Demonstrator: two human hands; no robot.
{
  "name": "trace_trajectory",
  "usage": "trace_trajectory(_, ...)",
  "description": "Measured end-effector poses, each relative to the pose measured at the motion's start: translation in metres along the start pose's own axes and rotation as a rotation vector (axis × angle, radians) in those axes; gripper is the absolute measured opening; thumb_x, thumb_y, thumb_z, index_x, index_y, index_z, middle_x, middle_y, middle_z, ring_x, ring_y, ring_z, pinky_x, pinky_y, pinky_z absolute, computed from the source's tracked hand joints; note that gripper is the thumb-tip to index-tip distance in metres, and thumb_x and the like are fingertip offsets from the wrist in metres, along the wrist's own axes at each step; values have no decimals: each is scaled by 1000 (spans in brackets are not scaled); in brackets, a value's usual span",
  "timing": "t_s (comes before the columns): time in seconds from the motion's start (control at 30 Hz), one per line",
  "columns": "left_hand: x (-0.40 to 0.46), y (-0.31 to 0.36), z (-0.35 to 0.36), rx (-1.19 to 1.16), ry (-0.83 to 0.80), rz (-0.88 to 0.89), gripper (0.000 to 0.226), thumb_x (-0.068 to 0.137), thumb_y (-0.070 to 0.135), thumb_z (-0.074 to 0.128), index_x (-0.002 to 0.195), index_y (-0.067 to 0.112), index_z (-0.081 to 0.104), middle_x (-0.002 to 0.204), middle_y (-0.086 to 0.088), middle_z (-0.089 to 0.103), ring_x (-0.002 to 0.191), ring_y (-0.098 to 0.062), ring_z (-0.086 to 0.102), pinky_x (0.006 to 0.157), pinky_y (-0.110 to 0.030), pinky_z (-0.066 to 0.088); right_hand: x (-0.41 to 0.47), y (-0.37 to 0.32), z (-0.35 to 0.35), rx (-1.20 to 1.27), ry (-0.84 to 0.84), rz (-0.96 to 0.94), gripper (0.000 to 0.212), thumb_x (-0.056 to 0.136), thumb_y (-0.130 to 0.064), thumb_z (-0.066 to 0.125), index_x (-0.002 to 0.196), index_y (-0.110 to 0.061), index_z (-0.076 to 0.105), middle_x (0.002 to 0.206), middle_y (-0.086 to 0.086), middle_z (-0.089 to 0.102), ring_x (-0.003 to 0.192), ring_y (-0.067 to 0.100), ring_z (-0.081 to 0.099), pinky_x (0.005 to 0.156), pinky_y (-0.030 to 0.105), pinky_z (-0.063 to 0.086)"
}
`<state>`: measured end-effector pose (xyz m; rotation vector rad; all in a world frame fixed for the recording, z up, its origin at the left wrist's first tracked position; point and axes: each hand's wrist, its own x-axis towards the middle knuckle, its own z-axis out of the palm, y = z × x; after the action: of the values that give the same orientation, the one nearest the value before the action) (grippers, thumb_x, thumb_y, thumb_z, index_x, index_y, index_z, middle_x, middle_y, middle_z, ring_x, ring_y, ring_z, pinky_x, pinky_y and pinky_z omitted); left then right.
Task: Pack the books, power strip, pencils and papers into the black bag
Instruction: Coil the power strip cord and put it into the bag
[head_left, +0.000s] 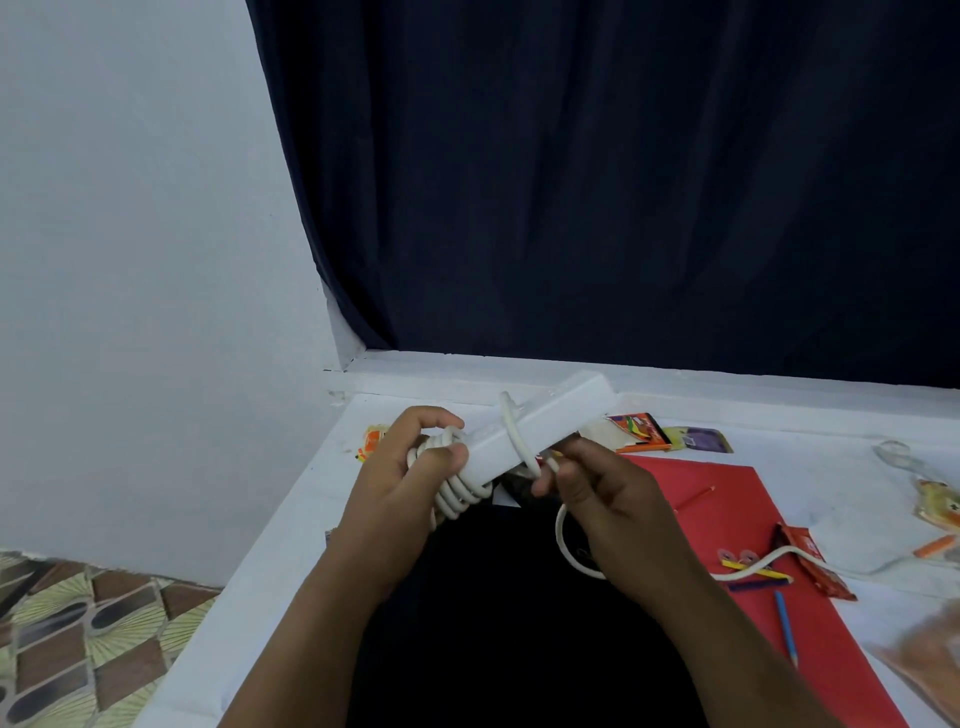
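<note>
White power strip (540, 426) held above black bag (498, 623). Left hand (410, 478) grips coiled end; right hand (597, 488) pinches cord (519, 441), tail trailing over red paper (727, 499). Body rigid, smooth, probably light; cord springy. Best hold: over coils.

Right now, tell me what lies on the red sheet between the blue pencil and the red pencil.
In the head view, between the blue pencil and the red pencil the red sheet carries the power strip's loose white cord and two short pencils, yellow and dark blue.
</note>
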<state>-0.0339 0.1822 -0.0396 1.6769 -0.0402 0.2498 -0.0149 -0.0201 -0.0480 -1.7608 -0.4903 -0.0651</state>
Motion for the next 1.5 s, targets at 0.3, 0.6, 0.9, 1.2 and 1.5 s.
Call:
trace_trajectory(0.3,1,-2,10,40,-105,-26,45,74,53,51,116,41,61,108,4,67,101,-22,64,87,-46,53,-3,5,15,-6,23,3,22,87,-52,61,70,-40,68,65,0,62,59,2,52,56,13,39)
trace_trajectory(0.6,-3,-3,17,20,7,-86,30,78,52,51,100,35,64,91,8,68,87,-16,64,73,-34,49,-2,8,17,-143,210,21,49,75,-71,67,70,-23,69,70,-14,68,64,0,60,56,12,42)
trace_trajectory(0.9,-5,12,-5,-322,-314,-249,42,88,37,60,123,14,59,96,-8,62,69,-16,55,58,-28,48,-4,12,14,-148,208,-95,39,83,-66,49,71,-30,61,66,-12,63,61,5,57,53,19,40)
trace_trajectory(1.2,-2,11,-16,-301,-473,-292,51,85,34,64,136,36,60,129,-7,63,93,-29,64,78,-45,58,-5,13,10,-82,70,-94,14,82,-41,66,96,-40,65,91,-28,70,88,-6,66,68,6,45)
trace_trajectory(1.5,-3,6,-13,-283,-495,-188,49,88,26,59,136,20,51,109,-22,62,77,-38,51,67,-38,56,-4,14,4,-88,12,-119,23,86,-31,64,109,-37,65,104,-25,71,100,-4,66,78,8,46)
